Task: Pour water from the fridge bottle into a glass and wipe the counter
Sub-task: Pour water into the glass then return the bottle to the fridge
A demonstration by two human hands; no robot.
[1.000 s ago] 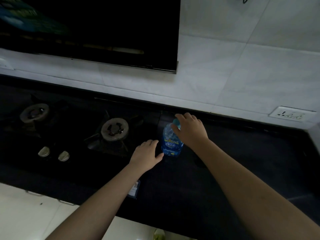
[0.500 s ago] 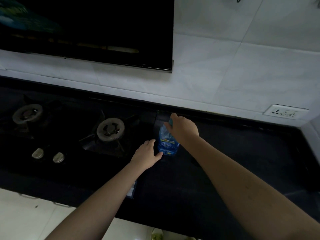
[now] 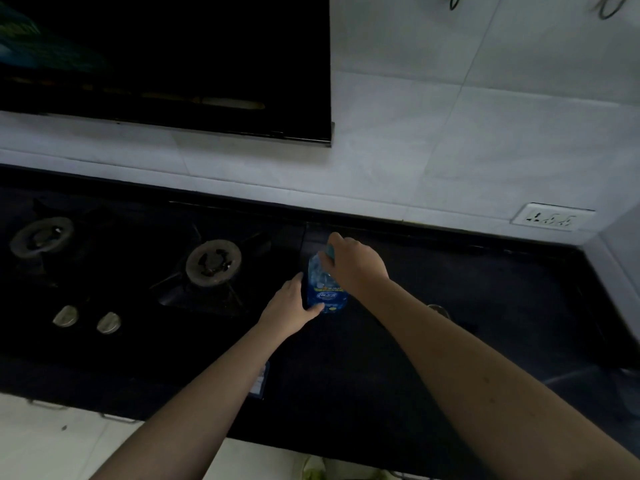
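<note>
Bottle [image 3: 325, 292] upright; fingers [image 3: 330, 251] on cap.

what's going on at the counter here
A person stands at a dark kitchen counter beside a gas stove. The right hand is closed over the cap end of a blue-labelled water bottle that stands upright on the counter, while the left hand steadies its lower part. It looks like the cap is being opened. No water is being poured at this moment.

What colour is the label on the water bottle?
Blue, with a yellow band along its top edge, on the bottle; seen in the head view.
</note>
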